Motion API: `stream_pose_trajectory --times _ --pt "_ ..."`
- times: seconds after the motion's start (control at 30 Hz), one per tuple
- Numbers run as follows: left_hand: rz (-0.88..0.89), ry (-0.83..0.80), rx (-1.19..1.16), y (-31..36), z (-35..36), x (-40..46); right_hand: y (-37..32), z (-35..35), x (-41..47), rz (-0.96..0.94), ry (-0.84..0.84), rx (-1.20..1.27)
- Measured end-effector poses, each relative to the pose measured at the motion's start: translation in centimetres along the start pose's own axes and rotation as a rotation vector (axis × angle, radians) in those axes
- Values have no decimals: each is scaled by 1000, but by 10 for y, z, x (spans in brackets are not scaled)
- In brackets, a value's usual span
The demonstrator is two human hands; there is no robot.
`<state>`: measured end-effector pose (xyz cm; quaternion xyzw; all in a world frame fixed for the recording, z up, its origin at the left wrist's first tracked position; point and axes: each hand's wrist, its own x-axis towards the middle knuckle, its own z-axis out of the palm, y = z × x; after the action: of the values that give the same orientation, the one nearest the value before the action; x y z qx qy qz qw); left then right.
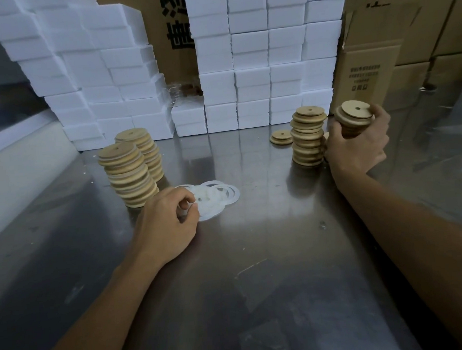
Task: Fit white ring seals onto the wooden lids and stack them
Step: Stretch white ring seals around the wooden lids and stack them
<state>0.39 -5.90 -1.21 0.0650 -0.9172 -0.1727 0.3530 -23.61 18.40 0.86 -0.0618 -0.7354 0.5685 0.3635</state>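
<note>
Thin white ring seals (pixel 215 196), heaped mid-surface: our left hand (pixel 168 222) is pinching one, our right hand (pixel 360 142) is gripping round wooden lids (pixel 353 118); we are advising peeling a single seal free.

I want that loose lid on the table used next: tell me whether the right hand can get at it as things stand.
Probably not yet. The right hand already grips a handful of lids, and the tall stack stands between it and the loose lid.
</note>
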Motion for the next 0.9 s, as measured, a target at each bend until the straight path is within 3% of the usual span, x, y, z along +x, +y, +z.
stream_pose_trajectory --times 0.3,0.5,0.73,0.9 --pt "21 -27 32 4 2 0 -4 -15 -14 15 51 106" --pt "9 -45 31 5 2 0 -9 -27 -23 -71 5 217" --pt "-7 -53 29 6 2 -1 -13 -41 -36 -86 -126 214" --pt "-13 -58 32 6 2 0 -18 -53 -51 -99 -356 149"
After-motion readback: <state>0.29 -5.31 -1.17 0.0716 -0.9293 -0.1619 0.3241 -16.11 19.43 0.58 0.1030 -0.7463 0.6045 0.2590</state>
